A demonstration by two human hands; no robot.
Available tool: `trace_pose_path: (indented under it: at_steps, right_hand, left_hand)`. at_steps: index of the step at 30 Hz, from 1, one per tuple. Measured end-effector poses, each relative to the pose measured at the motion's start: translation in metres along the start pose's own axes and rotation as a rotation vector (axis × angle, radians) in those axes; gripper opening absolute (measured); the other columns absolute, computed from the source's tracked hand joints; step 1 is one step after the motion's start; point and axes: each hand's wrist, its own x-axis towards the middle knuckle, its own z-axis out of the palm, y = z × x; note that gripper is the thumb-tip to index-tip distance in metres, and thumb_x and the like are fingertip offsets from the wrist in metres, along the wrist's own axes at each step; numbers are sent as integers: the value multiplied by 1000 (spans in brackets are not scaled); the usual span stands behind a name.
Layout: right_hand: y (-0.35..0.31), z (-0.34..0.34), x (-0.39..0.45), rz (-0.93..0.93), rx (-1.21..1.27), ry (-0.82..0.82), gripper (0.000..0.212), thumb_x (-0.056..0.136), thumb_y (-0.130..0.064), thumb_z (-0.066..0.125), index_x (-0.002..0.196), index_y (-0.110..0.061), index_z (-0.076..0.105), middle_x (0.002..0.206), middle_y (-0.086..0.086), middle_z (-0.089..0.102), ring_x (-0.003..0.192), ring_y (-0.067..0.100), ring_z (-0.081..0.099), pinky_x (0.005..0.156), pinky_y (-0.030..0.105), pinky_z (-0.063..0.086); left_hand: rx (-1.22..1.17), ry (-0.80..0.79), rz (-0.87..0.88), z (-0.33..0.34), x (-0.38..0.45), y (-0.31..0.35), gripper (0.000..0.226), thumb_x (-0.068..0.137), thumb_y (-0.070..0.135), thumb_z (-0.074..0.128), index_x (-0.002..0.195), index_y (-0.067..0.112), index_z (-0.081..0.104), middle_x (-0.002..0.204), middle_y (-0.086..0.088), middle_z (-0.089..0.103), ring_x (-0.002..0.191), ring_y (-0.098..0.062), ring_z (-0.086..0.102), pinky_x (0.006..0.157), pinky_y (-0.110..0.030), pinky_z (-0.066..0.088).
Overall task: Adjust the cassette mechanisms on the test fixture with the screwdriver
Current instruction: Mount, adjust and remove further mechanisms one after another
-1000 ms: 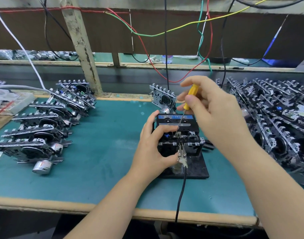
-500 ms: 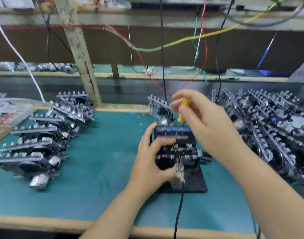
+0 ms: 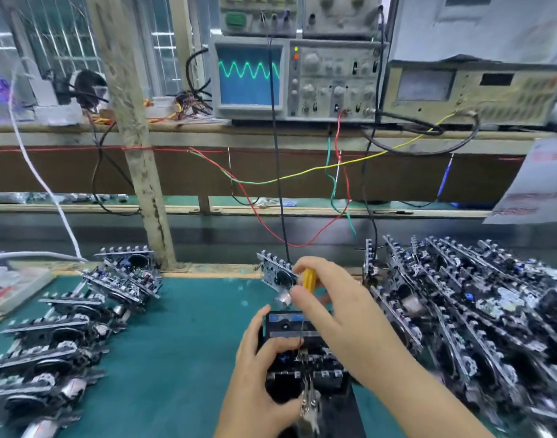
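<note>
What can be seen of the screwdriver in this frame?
The screwdriver has a yellow handle that looks like plastic and a thin metal shaft. It stands nearly upright, handle up, with the shaft running down to the cassette mechanism on the fixture. The right hand pinches the handle between its fingers and thumb. The tip reaches the mechanism's middle, but blur hides whether it sits in a screw. The left hand grips the mechanism's left side, not the tool.

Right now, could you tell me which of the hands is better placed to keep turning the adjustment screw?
The right hand, probably: it pinches the yellow screwdriver with the tip down in the cassette mechanism. The left hand grips that mechanism, steadying it.
</note>
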Motion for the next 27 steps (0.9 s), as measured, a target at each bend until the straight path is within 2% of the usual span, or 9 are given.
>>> trace_pose_path:
  at_steps: [2, 5, 8, 13, 17, 20, 22, 24, 27]
  right_hand:
    - [0, -7, 0, 95, 188, -71, 25, 101, -12, 58, 115, -33, 59, 106, -14, 71, 102, 4, 66, 92, 25, 51]
    - [-2, -10, -1, 127, 371, -46, 24, 93, 6, 64, 101, -17, 66, 90, 2, 76, 87, 16, 75, 89, 37, 58]
    - [-4, -3, -1, 109, 305, 60, 20, 84, -2, 77, 87, -19, 66, 77, 1, 74, 74, 15, 72, 80, 38, 58]
    - [-3, 9, -5, 113, 298, 205, 22, 80, -19, 85, 80, -21, 64, 72, -1, 68, 65, 15, 63, 65, 22, 50]
    - [7, 3, -14, 96, 448, 153, 16, 99, -45, 54, 88, -34, 56, 73, -13, 58, 69, 4, 51, 71, 23, 44]
    - [33, 0, -25, 188, 10, 10, 34, 106, -50, 26, 84, -34, 46, 75, -15, 55, 83, 1, 48, 98, 28, 31]
    - [47, 0, -39, 220, -240, -35, 48, 101, -57, 10, 93, -34, 51, 91, -19, 58, 104, -6, 44, 115, 33, 8]
    - [55, 4, -50, 222, -219, -28, 54, 98, -63, 7, 103, -35, 52, 103, -24, 54, 116, -9, 34, 112, 30, 4]
    - [58, 10, -63, 255, -70, -58, 40, 91, -68, 21, 112, -43, 46, 111, -35, 47, 115, -9, 32, 103, 31, 20]
  left_hand:
    - [-5, 4, 3, 0, 0, -1, 66, 63, 34, 87, 117, 57, 58, 161, 30, 13, 146, -5, 34, 106, -32, 45]
    - [-8, 3, 7, 1, 0, -4, 67, 62, 34, 88, 117, 57, 58, 161, 31, 13, 146, -6, 35, 105, -33, 46]
    - [-2, 2, 4, 1, 0, -5, 66, 61, 39, 87, 118, 55, 59, 162, 30, 12, 146, -4, 33, 104, -31, 44]
    - [3, -8, -7, 0, -1, -9, 66, 60, 44, 88, 118, 54, 59, 162, 29, 13, 145, -4, 35, 104, -38, 46]
    - [-5, -3, 24, 0, 1, -10, 66, 56, 63, 84, 118, 55, 62, 161, 30, 19, 143, 5, 32, 104, -34, 41]
    - [-19, 19, 24, 0, 2, -11, 66, 53, 64, 83, 116, 53, 65, 159, 27, 25, 141, 1, 39, 101, -28, 41]
    - [-18, 12, 40, 2, 3, -12, 65, 53, 62, 83, 115, 53, 66, 158, 28, 27, 141, 4, 37, 102, -32, 40]
    - [-9, 11, 42, 3, 4, -13, 65, 52, 60, 83, 115, 53, 65, 158, 28, 26, 141, 4, 36, 103, -37, 40]
    - [13, 7, 21, 4, 4, -13, 64, 53, 59, 80, 115, 55, 64, 159, 28, 26, 141, -6, 41, 103, -42, 43]
